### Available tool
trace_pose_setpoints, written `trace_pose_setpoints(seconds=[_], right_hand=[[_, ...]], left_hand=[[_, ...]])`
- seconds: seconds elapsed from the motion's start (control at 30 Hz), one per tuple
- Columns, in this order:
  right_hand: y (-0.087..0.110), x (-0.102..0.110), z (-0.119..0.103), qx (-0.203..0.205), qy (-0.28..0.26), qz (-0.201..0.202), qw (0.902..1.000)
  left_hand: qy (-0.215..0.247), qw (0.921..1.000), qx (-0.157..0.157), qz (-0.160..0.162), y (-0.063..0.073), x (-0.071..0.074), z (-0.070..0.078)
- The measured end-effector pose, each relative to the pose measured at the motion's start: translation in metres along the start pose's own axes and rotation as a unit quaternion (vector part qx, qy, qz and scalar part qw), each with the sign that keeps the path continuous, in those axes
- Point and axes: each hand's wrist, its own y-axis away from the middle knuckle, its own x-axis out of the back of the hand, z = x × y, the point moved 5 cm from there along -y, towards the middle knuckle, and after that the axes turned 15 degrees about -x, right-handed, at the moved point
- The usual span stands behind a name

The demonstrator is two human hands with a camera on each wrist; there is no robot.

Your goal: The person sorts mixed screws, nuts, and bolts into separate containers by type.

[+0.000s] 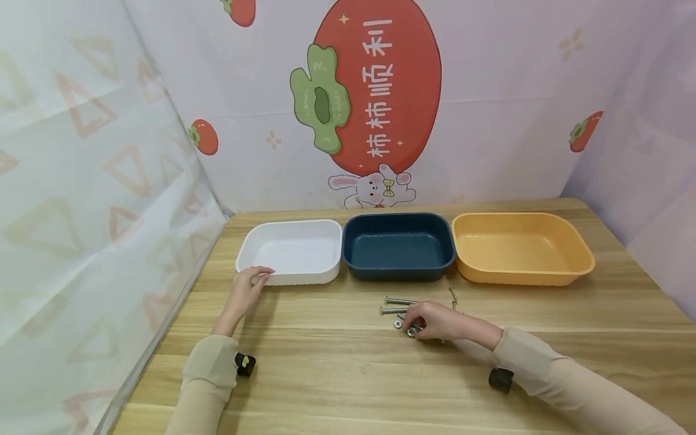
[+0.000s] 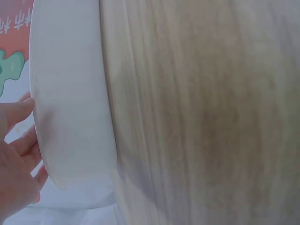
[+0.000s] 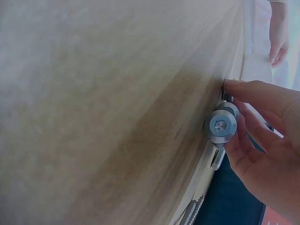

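My left hand [image 1: 249,290] rests at the front left corner of the white tray [image 1: 296,279], fingertips over its rim. In the left wrist view, the fingers [image 2: 28,145] go partly behind the tray's wall. My right hand [image 1: 435,320] is down at a small pile of metal hardware, thumb and fingertips pinching a small dark metal fastener [image 3: 227,96], mostly hidden by them. Right beside those fingertips is a round head with a hex socket [image 3: 220,125]. Two long bolts [image 1: 399,300] lie just behind this hand, and a small round metal piece [image 1: 399,324] lies left of it.
A dark blue tray [image 1: 399,273] and a yellow tray [image 1: 522,278] stand in a row right of the white one, along the back of the wooden table [image 1: 326,374]. Small screws [image 1: 453,294] lie before the trays. A printed cloth [image 1: 478,151] hangs behind.
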Motion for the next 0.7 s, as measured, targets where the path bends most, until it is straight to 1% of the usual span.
trace_pose_setpoints(seconds=[0.23,0.37,0.47,0.5,0.6,0.63,0.7], right_hand=[[-0.0005,-0.0002,-0.0035,0.008,0.023,0.0,0.9997],[-0.0009,0.0003,-0.0039,-0.005,0.018,0.0,0.9998],[-0.0021,0.0017,-0.0035,-0.017,0.007,-0.002,0.9998],[-0.0026,0.0024,-0.0034,-0.02,0.004,-0.002,0.9998],[-0.0039,0.0053,-0.0049,-0.019,-0.009,0.006,0.9998],[-0.0044,0.0062,-0.0055,-0.018,-0.013,0.01,0.9997],[-0.0059,0.008,-0.0073,-0.011,-0.013,0.021,0.9996]], left_hand=[[-0.006,1.0,-0.005,0.001,-0.0017,0.0004,-0.0009],[-0.002,1.0,-0.002,-0.002,-0.0007,0.0006,-0.0009],[0.011,0.9997,-0.018,0.012,0.0015,0.0005,-0.002],[0.017,0.999,-0.032,0.024,0.0031,-0.0017,-0.008],[0.027,0.9977,-0.05,0.037,0.004,-0.0016,-0.009],[0.026,0.9977,-0.051,0.037,0.0038,-0.0017,-0.0085],[0.021,0.9984,-0.043,0.031,0.003,-0.0017,-0.0078]])
